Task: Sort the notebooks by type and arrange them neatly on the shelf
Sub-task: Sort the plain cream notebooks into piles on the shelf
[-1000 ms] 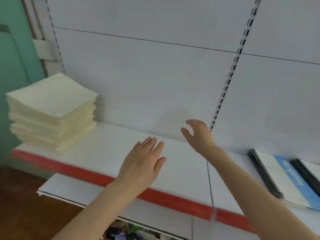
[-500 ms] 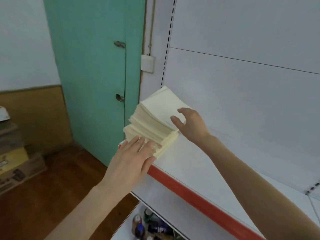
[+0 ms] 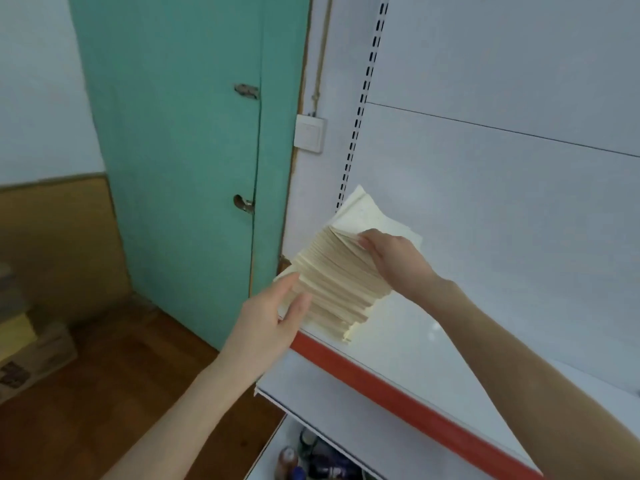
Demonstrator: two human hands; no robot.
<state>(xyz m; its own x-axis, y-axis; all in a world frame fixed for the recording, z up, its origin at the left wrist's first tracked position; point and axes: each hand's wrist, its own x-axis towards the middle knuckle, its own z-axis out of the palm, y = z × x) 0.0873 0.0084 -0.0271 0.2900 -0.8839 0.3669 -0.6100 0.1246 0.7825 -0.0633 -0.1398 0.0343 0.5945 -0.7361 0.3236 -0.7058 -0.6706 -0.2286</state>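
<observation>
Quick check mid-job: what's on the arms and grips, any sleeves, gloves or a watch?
Nothing worn shows. The left grip and right grip are gloveless, with no rings visible; left forearm and right forearm are bare to the frame edge, without sleeves, watch or bands.

We see fairly bright, soft, diffuse light with a cool cast on the white back panel [image 3: 502,220]. Shadows are all soft. The shelf [image 3: 398,351] top is glossy, with a small glare spot and a pale reflection beside the notebook stack [image 3: 339,282]. The whole frame is soft with compression smear, and the stack's page edges run together. Left hand [image 3: 273,320] and right hand [image 3: 391,261] outlines look fuzzy to us. The wide-angle lens tilts the door [image 3: 180,150] and slotted rail [image 3: 362,98] off vertical. Boxes [image 3: 31,355] lower left and bottles [image 3: 304,462] below are blurred.
</observation>
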